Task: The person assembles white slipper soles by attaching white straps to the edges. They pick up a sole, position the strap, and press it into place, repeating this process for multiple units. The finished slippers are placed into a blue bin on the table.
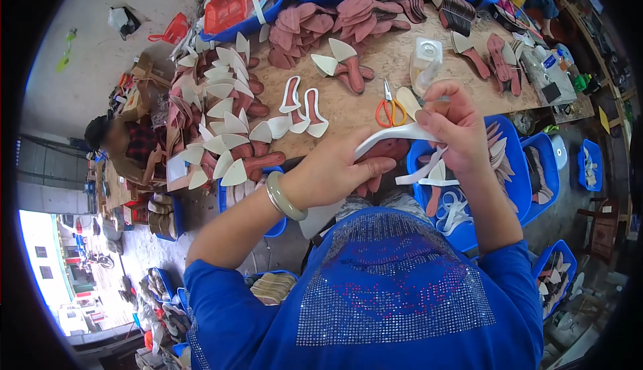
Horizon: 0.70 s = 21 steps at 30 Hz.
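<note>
My left hand [331, 169], with a pale bangle at the wrist, is closed round a reddish-brown shoe insole [388, 149] in front of my chest. A white strip [396, 131] runs along the insole's upper edge. My right hand [459, 132] pinches the strip between thumb and fingers at the toward-right end. Below that hand hang a loose strip end and pale pieces, partly hidden. Orange-handled scissors [390, 110] lie just beyond my hands, next to a clear plastic container [426, 65]. White-edged insoles [313, 110] rest on the wooden table [375, 102].
Several piles of reddish and pale insoles [231, 118] cover the table's left and back. Blue bins [516, 142] with pieces stand at my right, one holding coiled white strips [455, 210]. A co-worker [130, 139] sits at the far left. Red baskets [224, 11] stand behind.
</note>
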Each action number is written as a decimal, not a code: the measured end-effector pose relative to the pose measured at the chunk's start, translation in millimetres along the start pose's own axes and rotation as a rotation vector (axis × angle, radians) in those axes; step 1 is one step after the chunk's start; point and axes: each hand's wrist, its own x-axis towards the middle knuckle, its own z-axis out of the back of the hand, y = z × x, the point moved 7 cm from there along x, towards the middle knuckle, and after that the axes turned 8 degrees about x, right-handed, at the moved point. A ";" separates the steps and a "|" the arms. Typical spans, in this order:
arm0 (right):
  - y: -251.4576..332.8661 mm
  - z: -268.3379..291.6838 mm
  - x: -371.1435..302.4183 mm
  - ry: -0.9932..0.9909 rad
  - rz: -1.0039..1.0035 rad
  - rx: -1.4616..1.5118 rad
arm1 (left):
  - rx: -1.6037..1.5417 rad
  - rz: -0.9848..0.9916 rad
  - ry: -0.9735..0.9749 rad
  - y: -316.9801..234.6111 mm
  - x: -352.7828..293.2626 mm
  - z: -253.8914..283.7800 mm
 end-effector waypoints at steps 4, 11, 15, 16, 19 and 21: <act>-15.9 -9.0 -1.8 0.007 0.088 0.208 | -0.283 -0.061 -0.088 6.5 1.9 -0.6; -20.0 -32.1 10.2 -0.128 0.244 0.235 | -0.469 -0.198 -0.244 17.1 10.0 5.2; -16.0 -38.5 20.6 -0.165 0.201 0.080 | -0.559 -0.246 -0.309 21.2 14.3 8.7; -14.6 -39.2 23.5 -0.145 0.185 0.057 | -0.583 -0.241 -0.299 23.5 15.5 8.5; -11.1 -46.4 27.5 -0.085 0.134 0.013 | -0.609 -0.292 -0.373 23.3 12.8 11.7; -10.8 -50.8 23.6 -0.111 0.135 -0.046 | -0.616 -0.280 -0.416 27.5 7.7 8.3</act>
